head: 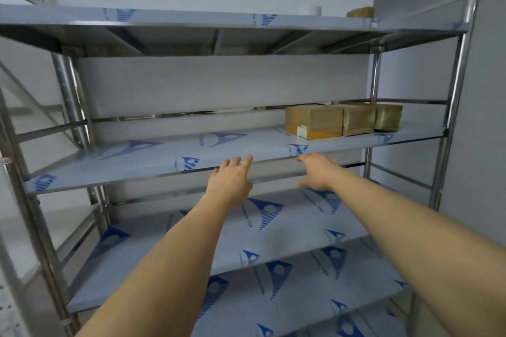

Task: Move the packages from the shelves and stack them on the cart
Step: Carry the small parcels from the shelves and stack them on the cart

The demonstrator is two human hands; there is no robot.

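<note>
Three brown cardboard packages stand side by side at the right end of the second shelf [164, 156]: the nearest and largest package [313, 120], a middle package [357, 119] and a far package [388, 116]. Another brown package [361, 12] lies on the top shelf at the right. My left hand [231, 179] reaches forward with fingers extended, at the front edge of the second shelf. My right hand [316, 169] stretches out beside it, fingers relaxed, below and in front of the largest package. Both hands hold nothing. The cart is out of view.
The steel rack has several shelves covered in blue-printed protective film, with chrome posts [456, 85] at the corners. A white cylindrical object [395, 10] sits on the top shelf. A grey wall stands close on the right; another rack frame [16, 145] is at left.
</note>
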